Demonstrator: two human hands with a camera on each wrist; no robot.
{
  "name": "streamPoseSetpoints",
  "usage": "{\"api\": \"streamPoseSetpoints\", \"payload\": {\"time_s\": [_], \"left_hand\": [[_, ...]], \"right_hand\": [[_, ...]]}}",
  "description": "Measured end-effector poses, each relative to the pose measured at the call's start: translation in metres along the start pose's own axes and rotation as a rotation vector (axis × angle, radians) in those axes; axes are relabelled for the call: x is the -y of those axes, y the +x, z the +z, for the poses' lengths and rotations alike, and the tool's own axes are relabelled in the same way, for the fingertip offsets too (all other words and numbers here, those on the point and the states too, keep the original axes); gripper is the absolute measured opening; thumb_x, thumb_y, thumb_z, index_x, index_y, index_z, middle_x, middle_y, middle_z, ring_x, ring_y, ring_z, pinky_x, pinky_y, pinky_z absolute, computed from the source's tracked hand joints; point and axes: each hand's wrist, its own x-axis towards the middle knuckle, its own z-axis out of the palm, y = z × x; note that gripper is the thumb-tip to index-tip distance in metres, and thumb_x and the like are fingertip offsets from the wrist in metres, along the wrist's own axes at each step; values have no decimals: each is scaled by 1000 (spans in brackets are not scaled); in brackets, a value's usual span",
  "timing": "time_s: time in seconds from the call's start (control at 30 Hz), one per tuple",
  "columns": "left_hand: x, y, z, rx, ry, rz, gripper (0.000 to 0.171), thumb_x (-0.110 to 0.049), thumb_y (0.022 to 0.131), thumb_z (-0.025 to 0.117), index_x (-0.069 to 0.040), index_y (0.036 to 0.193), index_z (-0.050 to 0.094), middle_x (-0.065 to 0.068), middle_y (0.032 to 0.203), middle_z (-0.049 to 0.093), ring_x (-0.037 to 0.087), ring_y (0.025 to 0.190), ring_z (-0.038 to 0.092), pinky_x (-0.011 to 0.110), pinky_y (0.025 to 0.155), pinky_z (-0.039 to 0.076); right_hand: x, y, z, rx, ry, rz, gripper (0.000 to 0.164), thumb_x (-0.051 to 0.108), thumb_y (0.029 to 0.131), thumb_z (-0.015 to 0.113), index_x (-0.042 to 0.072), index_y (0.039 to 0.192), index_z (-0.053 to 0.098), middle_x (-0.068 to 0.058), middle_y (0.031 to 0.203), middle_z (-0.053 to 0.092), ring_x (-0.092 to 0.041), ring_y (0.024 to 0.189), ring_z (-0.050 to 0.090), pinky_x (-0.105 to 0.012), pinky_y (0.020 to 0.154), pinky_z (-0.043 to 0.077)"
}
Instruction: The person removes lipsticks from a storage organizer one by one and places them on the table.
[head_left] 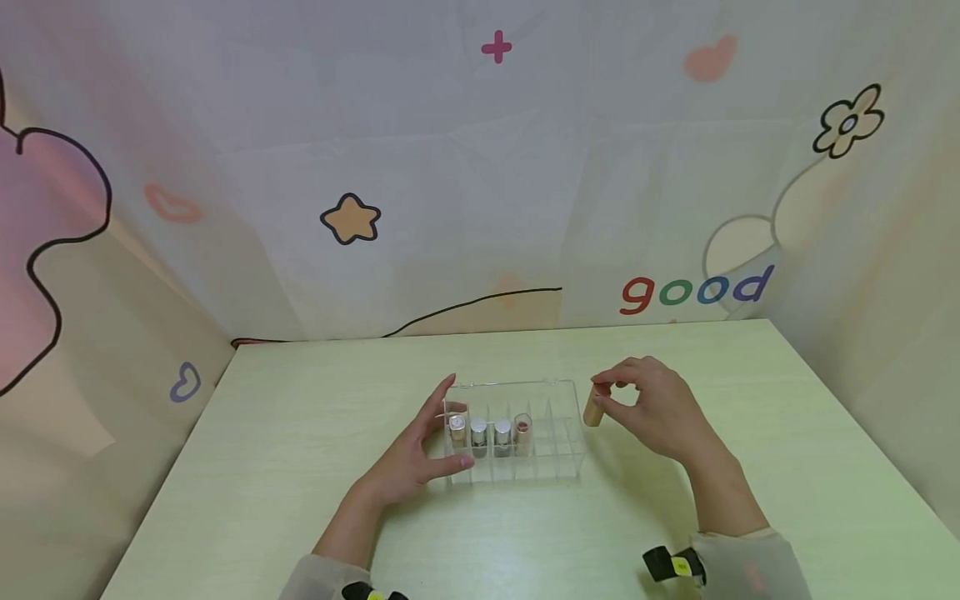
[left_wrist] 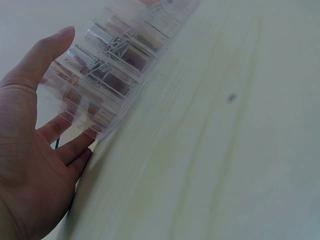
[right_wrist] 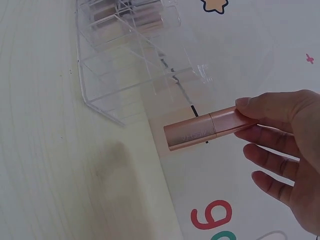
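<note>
The right hand (head_left: 660, 410) has its grip closed on a lipstick tube (right_wrist: 192, 132), thumb and fingertips pinching its upper end; the tube, rose-gold and slightly tilted, is held above the bench (head_left: 300, 425), just right of a clear box (head_left: 546, 468). The left hand (head_left: 405, 460) grips the box at its left end, thumb on the near side and fingers reaching round to the far side. The box stands on the bench, with four small tubes (head_left: 502, 437) upright in a row in its left-hand compartments, the middle two silver-capped. At the far edge hangs a printed cloth (head_left: 450, 142) with the coloured word "good" at right.
</note>
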Motion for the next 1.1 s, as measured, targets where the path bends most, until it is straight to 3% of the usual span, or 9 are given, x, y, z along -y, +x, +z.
{"api": "streamPoseSetpoints", "payload": {"time_s": [0.33, 1.1], "left_hand": [[1, 0, 1, -1, 0, 5, 109, -28, 86, 86, -54, 161, 11, -7, 154, 47, 26, 151, 40, 65, 124, 19], [-1, -1, 1, -3, -11, 11, 110, -25, 86, 86, -58, 160, 11, -3, 154, 47, 29, 151, 39, 64, 125, 18]], "right_hand": [[-5, 1, 4, 11, -4, 9, 16, 15, 91, 79, 16, 107, 81, 2, 101, 75, -24, 100, 63, -37, 78, 49], [-15, 3, 19, 36, -15, 51, 16, 16, 93, 77, 14, 108, 81, 0, 103, 75, -25, 100, 63, -37, 79, 48]]}}
